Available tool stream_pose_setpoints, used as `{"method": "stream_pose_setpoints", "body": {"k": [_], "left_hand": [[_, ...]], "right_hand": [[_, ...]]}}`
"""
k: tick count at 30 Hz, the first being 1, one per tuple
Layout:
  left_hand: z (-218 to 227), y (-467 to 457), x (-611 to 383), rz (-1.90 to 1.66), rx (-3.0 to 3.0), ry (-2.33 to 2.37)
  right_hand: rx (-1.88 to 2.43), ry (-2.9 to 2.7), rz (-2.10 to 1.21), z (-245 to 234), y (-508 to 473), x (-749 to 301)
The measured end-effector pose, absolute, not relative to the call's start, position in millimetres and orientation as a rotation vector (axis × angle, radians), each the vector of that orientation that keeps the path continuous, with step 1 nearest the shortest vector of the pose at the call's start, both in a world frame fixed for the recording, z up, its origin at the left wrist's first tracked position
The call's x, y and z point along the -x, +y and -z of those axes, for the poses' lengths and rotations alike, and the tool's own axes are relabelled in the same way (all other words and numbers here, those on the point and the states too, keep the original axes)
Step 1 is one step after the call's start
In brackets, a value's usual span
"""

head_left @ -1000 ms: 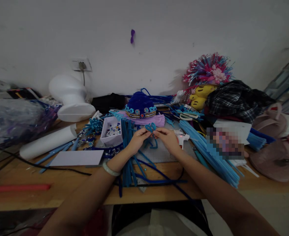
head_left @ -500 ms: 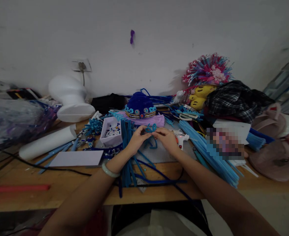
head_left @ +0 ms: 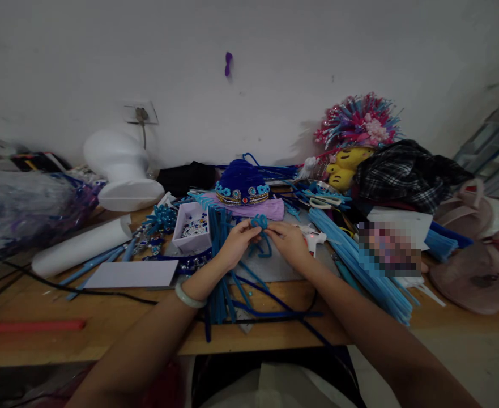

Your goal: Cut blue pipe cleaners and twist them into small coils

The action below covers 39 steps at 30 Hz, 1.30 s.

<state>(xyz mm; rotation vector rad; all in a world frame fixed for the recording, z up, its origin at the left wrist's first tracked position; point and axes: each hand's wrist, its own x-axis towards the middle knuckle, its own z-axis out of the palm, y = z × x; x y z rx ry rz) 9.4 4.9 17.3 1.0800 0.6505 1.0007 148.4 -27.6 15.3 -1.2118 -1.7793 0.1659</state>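
Observation:
Both hands meet over a grey mat point(head_left: 281, 271) in the middle of the table. Between them is a blue pipe cleaner point(head_left: 261, 220) bent into loops, with a bent end hanging below the fingers. My left hand point(head_left: 238, 242) pinches it from the left, and my right hand point(head_left: 289, 242) pinches it from the right. Just behind the hands stands a dark blue fuzzy headpiece point(head_left: 243, 180) with a beaded, jewelled band, on a lilac bundle point(head_left: 272, 209). A bunch of teal pipe cleaners point(head_left: 219, 294) lies by my left wrist, and a white glue gun point(head_left: 315, 238) beside my right hand.
To the left are a white box of beads point(head_left: 193, 224), white card point(head_left: 132, 274), a white roll point(head_left: 81, 246) and a foam head point(head_left: 122, 170). Light blue pipe cleaners point(head_left: 342, 243), scissors point(head_left: 324, 202) and a plaid cloth point(head_left: 406, 175) lie to the right. A black cord point(head_left: 105, 291) crosses the table.
The loops of the blue pipe cleaner look more tightly bunched between my fingers. My hands have shifted only slightly; the things around them stay put.

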Motion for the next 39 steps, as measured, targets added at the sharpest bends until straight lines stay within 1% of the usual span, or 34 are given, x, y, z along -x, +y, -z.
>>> {"method": "stream_pose_setpoints", "body": {"k": [4, 11, 19, 23, 29, 32, 35, 39], "left_hand": [[-18.3, 4.4, -8.6, -0.988, -1.023, 0.636], [-18.2, 5.7, -8.0, -0.900, -0.996, 0.624], [-18.3, 4.8, -9.9, -0.939, -1.062, 0.681], [-17.1, 6.5, -9.9, -0.920, -1.064, 0.705], [-16.8, 6.8, -10.8, -0.891, -1.056, 0.699], [-16.7, 6.7, -10.1, -0.877, -1.031, 0.696], [-16.7, 7.8, -8.6, -0.884, -1.008, 0.707], [-16.1, 12.2, -6.5, -0.968, -1.024, 0.784]], "right_hand": [[1.218, -1.853, -0.064, -13.5, -28.0, -148.9], [1.227, -2.005, 0.017, -12.6, -28.7, -151.2], [1.216, -2.068, 0.009, -10.3, -28.0, -151.9], [1.238, -1.983, -0.163, -12.3, -29.0, -146.8], [1.293, -1.483, -0.707, -14.4, -22.9, -147.0], [1.264, -1.432, -0.832, -15.1, -20.5, -148.8], [1.330, -1.476, -0.772, -15.0, -20.1, -150.8], [1.404, -1.837, -0.443, -12.3, -20.3, -157.4]]}}
